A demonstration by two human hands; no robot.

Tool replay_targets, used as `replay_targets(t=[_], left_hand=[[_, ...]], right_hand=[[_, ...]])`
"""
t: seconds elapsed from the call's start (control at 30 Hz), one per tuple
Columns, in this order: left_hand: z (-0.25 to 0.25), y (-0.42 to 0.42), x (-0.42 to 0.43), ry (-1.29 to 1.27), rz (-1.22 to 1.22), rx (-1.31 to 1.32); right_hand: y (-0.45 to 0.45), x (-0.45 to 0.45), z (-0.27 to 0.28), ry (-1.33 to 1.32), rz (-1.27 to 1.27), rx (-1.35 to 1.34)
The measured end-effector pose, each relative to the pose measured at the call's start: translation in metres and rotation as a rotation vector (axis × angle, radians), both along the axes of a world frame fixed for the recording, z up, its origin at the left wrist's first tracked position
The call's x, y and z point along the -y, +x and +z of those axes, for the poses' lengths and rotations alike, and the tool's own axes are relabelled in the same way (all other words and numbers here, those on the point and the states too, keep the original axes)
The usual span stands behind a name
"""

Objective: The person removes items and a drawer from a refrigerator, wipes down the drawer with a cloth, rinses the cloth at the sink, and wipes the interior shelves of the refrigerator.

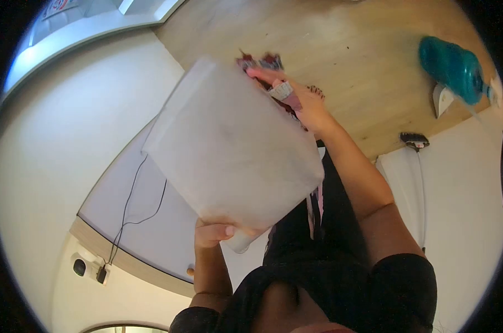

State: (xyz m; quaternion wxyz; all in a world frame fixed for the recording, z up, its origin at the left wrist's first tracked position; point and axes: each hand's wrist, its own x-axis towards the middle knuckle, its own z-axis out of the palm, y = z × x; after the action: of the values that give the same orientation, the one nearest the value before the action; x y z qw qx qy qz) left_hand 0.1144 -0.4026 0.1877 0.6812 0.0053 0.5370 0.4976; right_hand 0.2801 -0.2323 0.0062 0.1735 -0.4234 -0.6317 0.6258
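A large, whitish, box-shaped piece with a smooth face (234,139) is held up in front of my body, tilted. My left hand (213,233) grips its lower corner, the thumb lying over the near face. At the upper right edge my right hand (304,102) is closed on dark red and grey patterned fabric (287,97) with a small white label. More of that fabric sticks out past the top corner. Pinkish strips (312,213) hang below the right corner.
On the wooden floor (362,66) at the right lies a teal water bottle (454,69). A power strip (414,140) with a cable is near the white surface. Black cords (130,211) hang at the left, above a white camera-like device (85,267).
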Motion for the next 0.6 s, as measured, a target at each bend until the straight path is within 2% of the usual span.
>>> replay_targets(t=[0.03, 0.07, 0.1, 0.13, 0.17, 0.23, 0.27, 0.3, 0.33, 0.37, 0.4, 0.43, 0.5, 0.53, 0.6], left_hand=[[0.000, -0.001, -0.001, -0.067, -0.108, -0.010], [0.000, -0.002, -0.002, -0.131, -0.219, -0.019], [0.000, -0.004, -0.002, -0.128, -0.206, -0.019], [0.000, -0.006, -0.002, -0.082, -0.271, 0.004], [-0.001, -0.008, -0.002, -0.032, -0.334, 0.025], [-0.001, -0.009, -0.002, -0.100, -0.326, 0.063], [-0.001, -0.012, -0.003, -0.177, -0.337, 0.105], [-0.001, -0.015, -0.012, -0.181, -0.319, 0.099], [-0.001, -0.018, -0.027, -0.293, -0.428, 0.089], [-0.005, -0.021, -0.038, -0.403, -0.536, 0.083], [-0.016, -0.022, -0.038, -0.399, -0.512, 0.080], [-0.033, -0.024, -0.033, -0.302, -0.497, 0.048], [-0.064, -0.029, -0.027, -0.201, -0.459, 0.005], [-0.079, -0.033, -0.025, -0.175, -0.471, -0.018], [-0.093, -0.041, -0.036, -0.140, -0.458, -0.048]], right_hand=[[-0.012, -0.013, 0.022, 0.006, -0.026, -0.023], [-0.026, -0.028, 0.029, -0.188, -0.050, -0.267], [-0.035, -0.038, 0.030, -0.387, -0.074, -0.507], [-0.038, -0.036, 0.015, -0.389, -0.059, -0.503], [-0.040, -0.027, -0.013, -0.286, -0.021, -0.236], [-0.039, -0.017, -0.071, -0.321, 0.053, 0.053], [-0.037, -0.016, -0.090, -0.470, 0.087, 0.081], [-0.036, -0.021, -0.077, -0.472, 0.107, 0.077], [-0.032, -0.026, -0.062, -0.570, -0.009, 0.163], [-0.027, -0.026, -0.054, -0.585, -0.113, 0.132], [-0.023, -0.026, -0.046, -0.595, -0.216, 0.097], [-0.019, -0.028, -0.046, -0.523, -0.305, -0.068], [-0.004, -0.043, -0.027, -0.696, -0.317, -0.064], [-0.003, -0.046, -0.012, -0.691, -0.291, -0.063], [-0.006, -0.060, 0.028, -0.785, -0.252, 0.249]])
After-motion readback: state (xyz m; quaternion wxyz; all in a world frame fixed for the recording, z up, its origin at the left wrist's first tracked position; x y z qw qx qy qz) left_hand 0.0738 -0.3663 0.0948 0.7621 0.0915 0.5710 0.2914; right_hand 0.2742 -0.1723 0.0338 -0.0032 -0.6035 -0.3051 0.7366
